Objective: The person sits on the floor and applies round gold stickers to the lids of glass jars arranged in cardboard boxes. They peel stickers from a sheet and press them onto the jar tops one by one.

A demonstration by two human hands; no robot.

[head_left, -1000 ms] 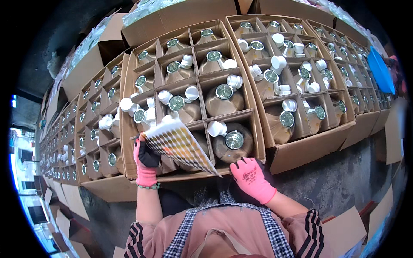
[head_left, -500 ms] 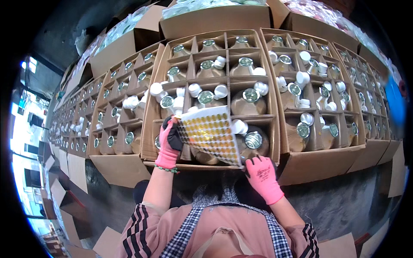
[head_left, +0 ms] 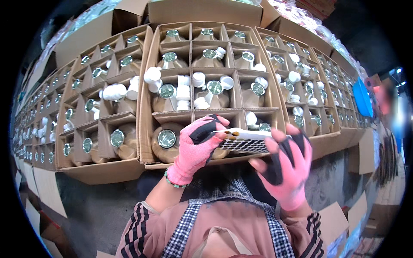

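My left hand (head_left: 198, 138), in a pink glove with black finger pads, pinches the left end of a white sheet of round gold stickers (head_left: 244, 141). The sheet is held over the front of a cardboard box, tilted so its face looks narrow. At the sheet's right end is my right hand (head_left: 286, 167), gloved alike, fingers spread and slightly blurred; whether a fingertip touches the sheet I cannot tell. Beneath, the divided cardboard box (head_left: 148, 92) holds round-bodied glass bottles (head_left: 167, 138) upright in its cells. White caps (head_left: 183, 92) lie among the bottle necks.
More divided boxes of bottles and caps adjoin on the left (head_left: 103, 172) and right (head_left: 320, 144). Behind stand cartons (head_left: 204, 12) with plastic-wrapped contents. A blue object (head_left: 362, 98) is at the far right, near a blurred person (head_left: 386, 99). Loose cardboard flaps (head_left: 333, 221) lie around the floor.
The sheet has swung from hanging face-on to a flatter tilt. My right hand has left its lower corner and risen, fingers spreading. My left hand keeps its grip; the view has shifted.
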